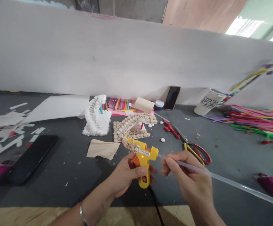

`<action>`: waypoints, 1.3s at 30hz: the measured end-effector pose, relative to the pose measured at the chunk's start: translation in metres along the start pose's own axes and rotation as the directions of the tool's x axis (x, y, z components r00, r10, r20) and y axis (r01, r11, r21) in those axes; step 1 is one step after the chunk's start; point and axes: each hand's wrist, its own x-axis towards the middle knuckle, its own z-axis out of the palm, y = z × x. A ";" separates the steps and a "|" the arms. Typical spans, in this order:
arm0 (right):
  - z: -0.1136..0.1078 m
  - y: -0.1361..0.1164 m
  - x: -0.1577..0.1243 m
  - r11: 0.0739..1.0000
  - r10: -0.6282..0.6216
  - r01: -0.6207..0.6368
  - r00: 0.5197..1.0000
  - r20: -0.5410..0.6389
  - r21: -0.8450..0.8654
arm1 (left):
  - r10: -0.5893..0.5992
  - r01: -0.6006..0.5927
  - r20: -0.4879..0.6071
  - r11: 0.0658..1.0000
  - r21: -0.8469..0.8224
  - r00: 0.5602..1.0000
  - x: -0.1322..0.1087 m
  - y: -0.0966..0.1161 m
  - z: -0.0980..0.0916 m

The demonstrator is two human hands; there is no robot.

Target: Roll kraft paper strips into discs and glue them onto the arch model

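Observation:
My left hand (127,172) is wrapped round the handle of a yellow glue gun (144,164), whose small orange light is lit. Its nozzle, crusted with residue, points away to the left. Between the thumb and fingers of my right hand (188,175) is a long translucent glue stick (230,182), its tip at the rear opening of the gun. Just beyond the nozzle lies a flat piece covered in round beige discs (131,128), with a curved raised strip. A beige cloth scrap (102,149) rests left of the gun, and a white fluffy curved model (96,117) stands behind it.
Scissors (195,150) and red pieces (170,128) lie to the right. A white cup (208,102), a propped phone (172,98) and colourful pipe cleaners (254,117) stand or lie farther back. On the left are a black phone (32,160) and paper strips (11,131). A cord (155,204) runs down from the gun.

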 end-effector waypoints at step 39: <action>-0.020 0.004 0.004 0.988 0.154 -0.150 0.984 0.092 -0.047 | 0.014 0.000 -0.106 0.992 0.123 0.994 -0.001 -0.013 0.013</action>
